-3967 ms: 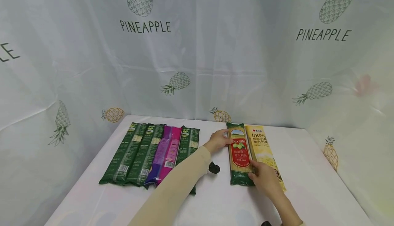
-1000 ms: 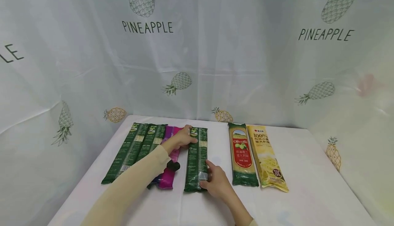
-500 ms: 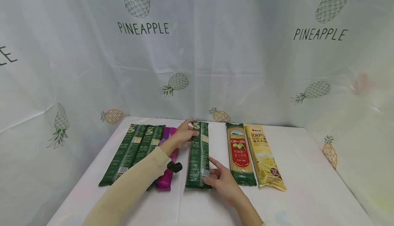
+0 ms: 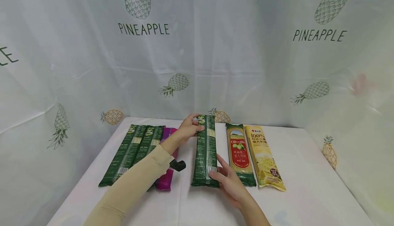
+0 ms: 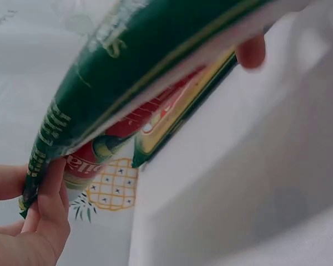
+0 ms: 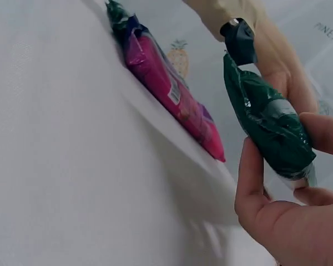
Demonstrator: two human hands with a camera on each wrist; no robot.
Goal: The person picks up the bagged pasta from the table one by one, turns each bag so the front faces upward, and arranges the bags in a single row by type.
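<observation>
Between my two hands I hold a green spaghetti pack [image 4: 204, 150] lengthwise, its barcode side facing up. My left hand [image 4: 188, 130] pinches its far end and my right hand [image 4: 231, 184] grips the near end. In the left wrist view the pack [image 5: 94, 88] is raised over the white tabletop, with its red label on the underside; left fingers [image 5: 51, 205] pinch its end. From the right wrist view, the crimped green end [image 6: 272, 122] sits between thumb and fingers of the right hand [image 6: 294, 221].
On the left lie two green packs [image 4: 123, 157] and a purple-pink pack [image 4: 167, 180], partly hidden by my left sleeve. To the right, a red-label pasta pack [image 4: 240, 154] lies face up beside a yellow pasta pack [image 4: 265, 157]. A pineapple-print curtain [image 4: 231, 48] hangs behind.
Both hands have left the red-label pack at right and taken hold of the green pack beside the purple-pink one. That green pack has moved right and been lifted.
</observation>
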